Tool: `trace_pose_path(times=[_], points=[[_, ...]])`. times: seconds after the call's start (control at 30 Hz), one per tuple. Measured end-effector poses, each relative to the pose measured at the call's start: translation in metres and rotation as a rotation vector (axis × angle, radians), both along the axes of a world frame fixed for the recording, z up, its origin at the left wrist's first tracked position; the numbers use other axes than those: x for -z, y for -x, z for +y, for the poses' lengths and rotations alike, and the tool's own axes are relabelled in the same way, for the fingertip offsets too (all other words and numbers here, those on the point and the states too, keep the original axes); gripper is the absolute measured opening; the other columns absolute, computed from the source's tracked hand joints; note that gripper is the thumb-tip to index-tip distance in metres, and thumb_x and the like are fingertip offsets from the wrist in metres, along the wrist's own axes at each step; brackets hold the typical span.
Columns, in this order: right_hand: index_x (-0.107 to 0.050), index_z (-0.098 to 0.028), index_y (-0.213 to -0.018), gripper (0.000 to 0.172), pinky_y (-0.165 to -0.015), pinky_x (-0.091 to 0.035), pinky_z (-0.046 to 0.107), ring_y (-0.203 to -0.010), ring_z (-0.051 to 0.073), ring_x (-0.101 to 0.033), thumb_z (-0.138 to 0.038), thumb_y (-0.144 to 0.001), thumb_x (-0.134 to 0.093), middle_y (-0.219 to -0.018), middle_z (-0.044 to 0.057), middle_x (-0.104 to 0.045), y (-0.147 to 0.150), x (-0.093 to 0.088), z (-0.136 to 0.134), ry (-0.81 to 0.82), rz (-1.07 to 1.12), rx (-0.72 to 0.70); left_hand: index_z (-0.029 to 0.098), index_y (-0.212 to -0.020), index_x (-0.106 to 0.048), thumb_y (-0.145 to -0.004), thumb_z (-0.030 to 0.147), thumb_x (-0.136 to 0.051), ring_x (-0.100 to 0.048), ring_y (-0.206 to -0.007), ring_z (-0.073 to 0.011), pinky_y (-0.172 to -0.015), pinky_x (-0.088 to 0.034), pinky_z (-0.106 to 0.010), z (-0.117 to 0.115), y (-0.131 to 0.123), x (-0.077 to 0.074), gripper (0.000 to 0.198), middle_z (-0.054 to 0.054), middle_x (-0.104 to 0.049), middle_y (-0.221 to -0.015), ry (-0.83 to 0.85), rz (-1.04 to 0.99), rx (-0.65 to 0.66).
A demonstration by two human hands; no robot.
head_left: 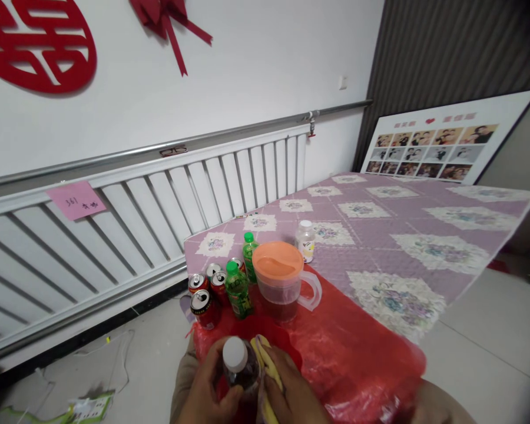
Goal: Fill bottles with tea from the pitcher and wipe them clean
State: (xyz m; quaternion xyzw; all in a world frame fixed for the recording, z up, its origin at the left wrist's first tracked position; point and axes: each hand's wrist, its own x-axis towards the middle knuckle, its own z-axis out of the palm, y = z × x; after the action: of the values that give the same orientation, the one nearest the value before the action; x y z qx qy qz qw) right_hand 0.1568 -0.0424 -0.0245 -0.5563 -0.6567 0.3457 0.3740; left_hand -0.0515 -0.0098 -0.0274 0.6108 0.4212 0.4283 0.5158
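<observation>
Left hand (209,380) grips white-capped clear plastic bottle (242,372), right hand (291,388) yellow cloth (268,366), before orange-lidded pitcher (279,282); I judge bottle slippery: hold mid-body.

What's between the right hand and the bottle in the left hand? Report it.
A yellow cloth, held in the right hand beside the bottle; the head view shows it.

At the frame's bottom centre, you have the bottle (242,370) left of the cloth (269,372); the pitcher (279,282) stands behind them, cans (203,312) to its left.
</observation>
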Motion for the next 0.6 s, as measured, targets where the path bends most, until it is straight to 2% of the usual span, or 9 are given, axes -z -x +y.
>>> trace_pose_path(times=[0.13,0.23,0.33,0.47,0.6], points=[[-0.051,-0.024,-0.143,0.052,-0.115,-0.039,0.046,-0.138,0.025,-0.048,-0.029,-0.091,-0.05,-0.149,0.008,-0.053,-0.001,0.001,-0.002,-0.009,-0.014,0.014,0.017,-0.133,-0.054,-0.073,0.028,-0.071,-0.048,-0.135,-0.0367,-0.117,-0.033,-0.053,0.005,0.008,-0.017,0.063,-0.016,-0.058,-0.14,-0.031,0.123,0.056],[-0.049,-0.02,-0.145,0.053,-0.116,-0.038,0.045,-0.139,0.025,-0.047,-0.03,-0.092,-0.048,-0.15,0.01,-0.051,0.001,0.0,-0.003,-0.015,-0.041,0.011,0.021,-0.132,-0.057,-0.072,0.028,-0.073,-0.045,-0.137,-0.0368,-0.118,-0.03,-0.051,0.005,0.009,-0.03,0.062,-0.014,-0.059,-0.14,-0.108,0.235,0.013],[-0.048,-0.017,-0.145,0.054,-0.116,-0.038,0.046,-0.14,0.025,-0.045,-0.03,-0.093,-0.048,-0.151,0.012,-0.05,0.002,0.002,-0.004,-0.029,-0.054,0.018,0.02,-0.131,-0.058,-0.067,0.028,-0.076,-0.047,-0.133,-0.0389,-0.117,-0.03,-0.054,0.001,0.0,-0.03,0.067,-0.015,-0.057,-0.137,-0.194,0.287,-0.069],[-0.047,-0.015,-0.145,0.053,-0.115,-0.039,0.047,-0.14,0.026,-0.045,-0.03,-0.094,-0.046,-0.152,0.014,-0.048,0.004,0.003,-0.008,-0.103,-0.056,0.029,0.013,-0.129,-0.056,-0.069,0.025,-0.074,-0.056,-0.116,-0.0372,-0.106,-0.04,-0.055,-0.004,-0.016,-0.025,0.064,-0.017,-0.059,-0.121,-0.174,0.356,-0.203],[-0.038,-0.024,-0.15,0.056,-0.114,-0.042,0.046,-0.142,0.025,-0.042,-0.026,-0.094,-0.045,-0.155,0.009,-0.044,0.007,-0.007,-0.011,-0.273,-0.024,0.056,0.015,-0.122,-0.06,-0.07,0.022,-0.073,-0.057,-0.112,-0.0339,-0.102,-0.044,-0.05,-0.004,-0.022,-0.031,0.054,-0.014,-0.061,-0.116,-0.177,0.338,-0.183]])
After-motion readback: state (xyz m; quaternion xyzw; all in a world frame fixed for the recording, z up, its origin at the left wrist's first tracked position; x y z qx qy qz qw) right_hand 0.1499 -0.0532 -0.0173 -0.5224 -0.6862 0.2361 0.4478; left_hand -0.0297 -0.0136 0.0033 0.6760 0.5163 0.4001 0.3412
